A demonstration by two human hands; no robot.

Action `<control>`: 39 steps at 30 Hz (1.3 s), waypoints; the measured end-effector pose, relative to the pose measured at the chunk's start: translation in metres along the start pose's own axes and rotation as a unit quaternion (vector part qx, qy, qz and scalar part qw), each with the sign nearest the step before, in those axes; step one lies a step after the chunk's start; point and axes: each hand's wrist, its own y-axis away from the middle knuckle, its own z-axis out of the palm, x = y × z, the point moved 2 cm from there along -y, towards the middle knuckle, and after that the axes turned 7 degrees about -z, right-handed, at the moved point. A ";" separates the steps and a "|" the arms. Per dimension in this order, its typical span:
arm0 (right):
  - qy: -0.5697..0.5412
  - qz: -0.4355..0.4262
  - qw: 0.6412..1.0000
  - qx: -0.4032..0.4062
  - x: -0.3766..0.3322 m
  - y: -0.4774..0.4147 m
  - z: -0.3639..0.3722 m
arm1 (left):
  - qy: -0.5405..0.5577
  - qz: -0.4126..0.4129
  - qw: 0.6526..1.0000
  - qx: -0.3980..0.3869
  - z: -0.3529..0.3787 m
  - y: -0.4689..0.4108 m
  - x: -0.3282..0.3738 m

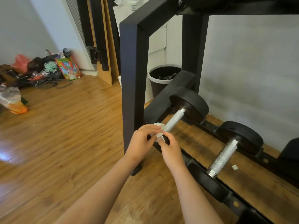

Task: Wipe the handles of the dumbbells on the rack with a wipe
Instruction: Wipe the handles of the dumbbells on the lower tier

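A black rack stands on the wooden floor, and its low shelf carries dumbbells with black heads and knurled silver handles. The leftmost dumbbell handle slopes down toward me. A crumpled white wipe sits at the near end of that handle. My left hand and my right hand both pinch the wipe, and they hide this dumbbell's near head. A second dumbbell handle lies bare to the right. A third dumbbell head shows at the right edge.
A dark waste bin stands behind the rack by the white wall. Bags, clothes and cables are piled in the far left corner. A plastic bag lies at the left edge. Wooden boards lean against the wall.
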 end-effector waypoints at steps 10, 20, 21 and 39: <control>-0.234 0.010 0.959 0.156 0.001 0.011 0.013 | -0.015 -0.018 0.998 -0.065 -0.010 -0.007 0.008; -0.364 0.050 0.914 0.174 0.030 0.021 -0.012 | 0.008 -0.027 0.997 -0.068 -0.009 -0.011 -0.005; -0.315 0.045 0.934 0.162 0.030 0.021 -0.010 | 0.009 -0.028 0.998 -0.064 -0.009 -0.011 -0.007; -0.096 0.014 0.990 0.099 0.054 0.012 0.008 | -0.021 -0.112 0.992 0.062 -0.015 0.018 -0.018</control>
